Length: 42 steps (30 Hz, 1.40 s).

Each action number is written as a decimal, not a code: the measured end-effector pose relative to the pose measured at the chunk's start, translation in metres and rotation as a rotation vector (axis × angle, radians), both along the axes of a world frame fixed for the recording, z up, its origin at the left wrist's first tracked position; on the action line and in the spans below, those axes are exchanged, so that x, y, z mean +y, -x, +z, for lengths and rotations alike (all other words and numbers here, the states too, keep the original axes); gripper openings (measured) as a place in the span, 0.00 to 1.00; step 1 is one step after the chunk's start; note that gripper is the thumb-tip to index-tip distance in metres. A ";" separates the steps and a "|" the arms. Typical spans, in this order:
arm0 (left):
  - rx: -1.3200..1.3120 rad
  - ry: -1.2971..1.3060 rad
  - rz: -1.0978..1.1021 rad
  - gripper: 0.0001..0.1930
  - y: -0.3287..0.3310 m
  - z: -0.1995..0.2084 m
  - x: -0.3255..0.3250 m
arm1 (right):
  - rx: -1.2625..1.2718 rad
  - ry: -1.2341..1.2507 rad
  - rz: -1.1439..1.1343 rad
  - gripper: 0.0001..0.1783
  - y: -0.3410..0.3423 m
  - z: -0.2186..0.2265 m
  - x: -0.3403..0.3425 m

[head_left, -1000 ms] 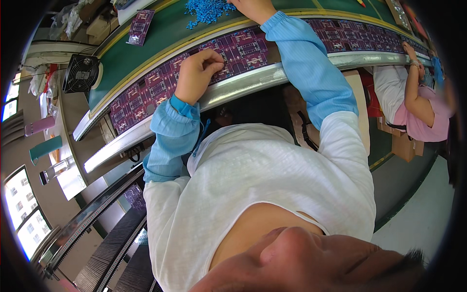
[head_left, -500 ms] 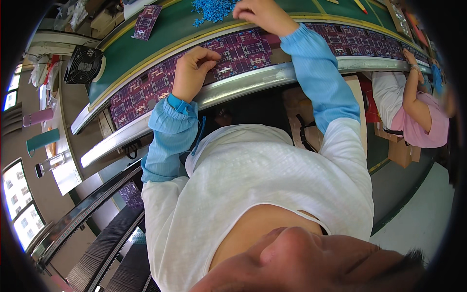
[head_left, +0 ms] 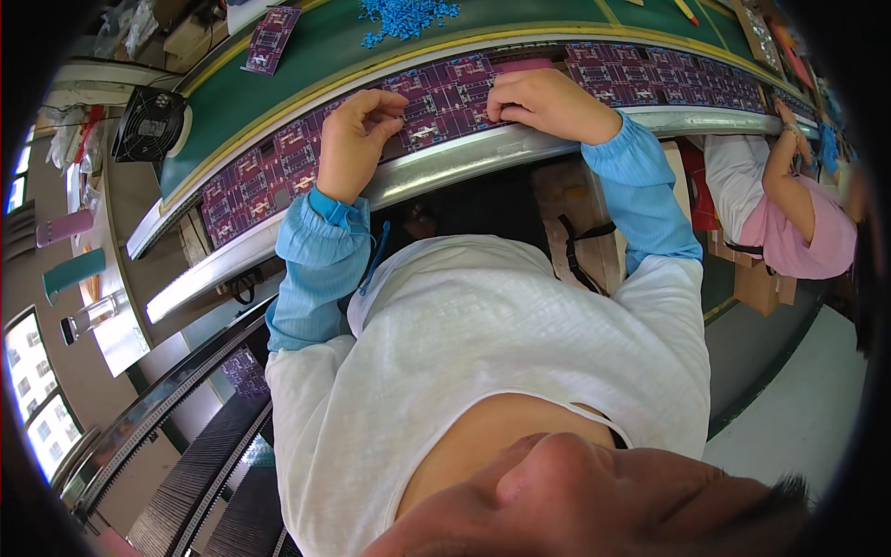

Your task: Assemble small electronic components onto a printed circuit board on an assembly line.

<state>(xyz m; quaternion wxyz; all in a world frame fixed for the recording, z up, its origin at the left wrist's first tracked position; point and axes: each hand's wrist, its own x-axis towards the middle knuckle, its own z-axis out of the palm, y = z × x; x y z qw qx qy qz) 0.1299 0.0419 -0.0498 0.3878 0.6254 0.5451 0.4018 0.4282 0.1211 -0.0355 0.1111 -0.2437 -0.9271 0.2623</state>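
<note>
In the head view, I see purple circuit boards (head_left: 445,97) lined along the near edge of the counter (head_left: 329,48), blue components (head_left: 408,17) heaped farther in. Over the boards, the left hand (head_left: 362,135) curls, fingertips close to thumb, and the right hand (head_left: 541,100) does likewise; I cannot tell whether either pinches anything.
</note>
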 end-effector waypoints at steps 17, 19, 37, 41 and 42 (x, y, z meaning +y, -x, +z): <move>0.138 0.012 -0.002 0.10 -0.011 -0.005 -0.017 | 0.008 -0.097 -0.042 0.09 -0.001 0.002 0.000; 0.155 -0.014 0.005 0.10 -0.013 -0.008 -0.017 | 0.053 -0.040 -0.106 0.11 0.003 0.010 0.013; 0.377 -0.240 -0.045 0.09 -0.027 0.002 -0.022 | 0.371 -0.118 -0.388 0.08 0.068 -0.006 0.096; 0.491 -0.339 -0.036 0.07 -0.030 0.004 -0.026 | 0.406 -0.062 -0.394 0.08 0.068 -0.007 0.097; 0.489 -0.343 -0.046 0.07 -0.031 0.004 -0.026 | 0.400 -0.084 -0.397 0.08 0.066 -0.005 0.095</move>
